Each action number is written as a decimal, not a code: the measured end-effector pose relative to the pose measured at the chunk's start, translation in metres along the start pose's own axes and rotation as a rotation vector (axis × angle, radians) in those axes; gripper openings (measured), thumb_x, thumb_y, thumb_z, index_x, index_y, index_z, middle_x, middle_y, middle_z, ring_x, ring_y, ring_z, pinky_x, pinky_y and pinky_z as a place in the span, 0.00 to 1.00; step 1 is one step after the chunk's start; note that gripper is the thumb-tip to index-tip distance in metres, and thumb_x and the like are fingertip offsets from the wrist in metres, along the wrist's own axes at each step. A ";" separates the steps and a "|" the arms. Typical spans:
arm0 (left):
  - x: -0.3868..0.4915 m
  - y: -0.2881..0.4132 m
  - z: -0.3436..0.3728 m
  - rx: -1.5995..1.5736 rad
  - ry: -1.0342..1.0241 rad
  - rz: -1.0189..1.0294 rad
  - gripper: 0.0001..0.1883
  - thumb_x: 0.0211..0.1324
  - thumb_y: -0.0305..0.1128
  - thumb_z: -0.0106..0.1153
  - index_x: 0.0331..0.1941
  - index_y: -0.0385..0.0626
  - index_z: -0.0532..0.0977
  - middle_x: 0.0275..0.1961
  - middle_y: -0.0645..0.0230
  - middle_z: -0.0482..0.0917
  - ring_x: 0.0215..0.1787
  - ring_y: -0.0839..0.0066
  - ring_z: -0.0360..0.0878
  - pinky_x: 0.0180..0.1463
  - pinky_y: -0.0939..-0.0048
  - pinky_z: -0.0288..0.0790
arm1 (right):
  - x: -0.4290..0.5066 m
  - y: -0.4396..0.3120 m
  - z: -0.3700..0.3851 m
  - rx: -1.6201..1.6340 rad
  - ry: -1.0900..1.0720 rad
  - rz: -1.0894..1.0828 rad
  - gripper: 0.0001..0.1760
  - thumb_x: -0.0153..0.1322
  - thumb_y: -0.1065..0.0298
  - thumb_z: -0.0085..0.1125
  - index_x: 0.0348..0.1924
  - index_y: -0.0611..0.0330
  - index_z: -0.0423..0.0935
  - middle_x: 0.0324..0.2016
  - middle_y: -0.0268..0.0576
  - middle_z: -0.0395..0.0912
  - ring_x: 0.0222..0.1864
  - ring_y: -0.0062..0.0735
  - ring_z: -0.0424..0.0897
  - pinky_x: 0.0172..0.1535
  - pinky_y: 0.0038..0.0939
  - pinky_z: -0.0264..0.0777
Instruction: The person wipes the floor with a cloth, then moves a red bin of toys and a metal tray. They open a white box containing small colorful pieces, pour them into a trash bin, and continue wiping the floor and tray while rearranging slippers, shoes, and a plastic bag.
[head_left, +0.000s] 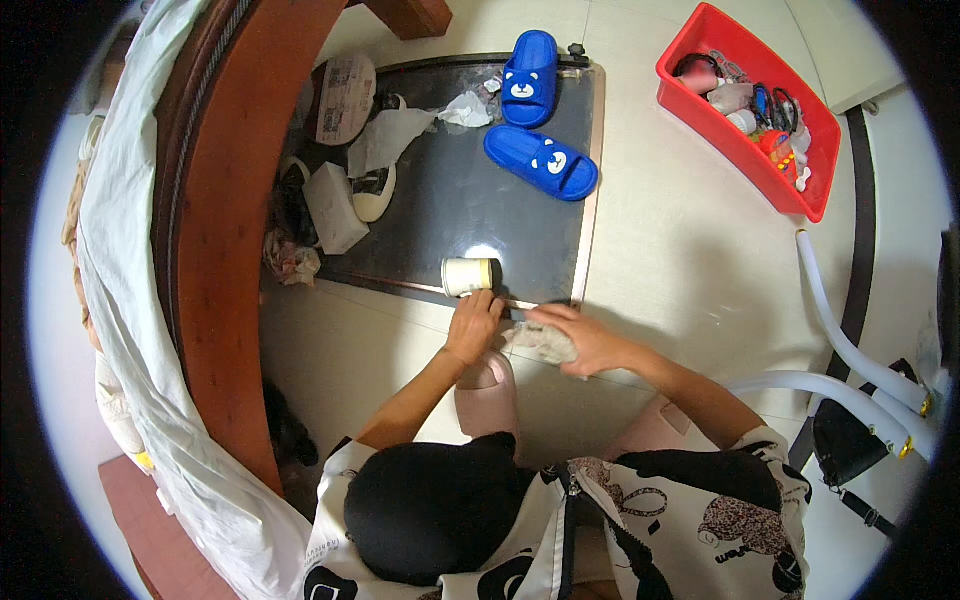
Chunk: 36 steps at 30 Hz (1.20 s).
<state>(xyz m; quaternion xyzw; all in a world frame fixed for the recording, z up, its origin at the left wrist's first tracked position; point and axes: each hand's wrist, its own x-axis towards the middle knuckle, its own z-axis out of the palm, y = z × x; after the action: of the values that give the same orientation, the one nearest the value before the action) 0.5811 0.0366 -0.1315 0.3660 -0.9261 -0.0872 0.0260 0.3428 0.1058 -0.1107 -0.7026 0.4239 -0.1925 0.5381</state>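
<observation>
My left hand (474, 326) has its fingers curled at the near edge of a dark glossy panel (465, 217) with a light metal rim, which lies on the floor. Whether the fingers grip that rim or the cup beside them cannot be made out. A pale paper cup (466, 277) with a yellow band lies on its side on the panel, right by my left fingertips. In my right hand (589, 341) is a crumpled grey-white cloth (546, 341), held close to the panel's near right corner. The right fingers look slightly blurred.
Two blue slippers (529, 82) with bear faces rest on the panel. Crumpled tissue (466, 110), a white box (334, 210) and a dark sneaker (373, 191) lie left of them. A red bin (739, 142) holds odds and ends. A wooden bed frame (225, 225) bounds the left.
</observation>
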 end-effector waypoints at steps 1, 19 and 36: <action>0.001 -0.001 0.000 -0.016 0.006 0.015 0.04 0.53 0.28 0.51 0.31 0.43 0.74 0.34 0.64 0.71 0.40 0.66 0.72 0.42 0.64 0.67 | 0.006 0.010 0.010 0.066 0.041 0.021 0.48 0.51 0.70 0.65 0.65 0.47 0.57 0.58 0.48 0.65 0.59 0.42 0.68 0.61 0.41 0.63; -0.012 0.045 0.007 -0.094 0.039 0.116 0.03 0.44 0.28 0.53 0.26 0.43 0.72 0.32 0.64 0.72 0.36 0.64 0.72 0.37 0.64 0.68 | -0.041 0.016 0.052 0.267 0.289 0.286 0.37 0.52 0.62 0.67 0.52 0.66 0.67 0.42 0.58 0.75 0.45 0.50 0.76 0.49 0.40 0.70; -0.025 0.125 0.045 -0.121 -0.059 0.458 0.08 0.47 0.36 0.57 0.31 0.46 0.75 0.34 0.65 0.71 0.39 0.70 0.68 0.38 0.67 0.61 | -0.149 -0.008 0.030 0.295 0.073 0.627 0.28 0.53 0.68 0.62 0.48 0.59 0.71 0.40 0.40 0.76 0.42 0.29 0.75 0.48 0.30 0.69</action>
<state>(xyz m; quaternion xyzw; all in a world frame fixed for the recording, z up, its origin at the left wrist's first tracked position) 0.5098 0.1494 -0.1525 0.1416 -0.9784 -0.1451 0.0400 0.2830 0.2434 -0.0864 -0.4458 0.6056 -0.1020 0.6512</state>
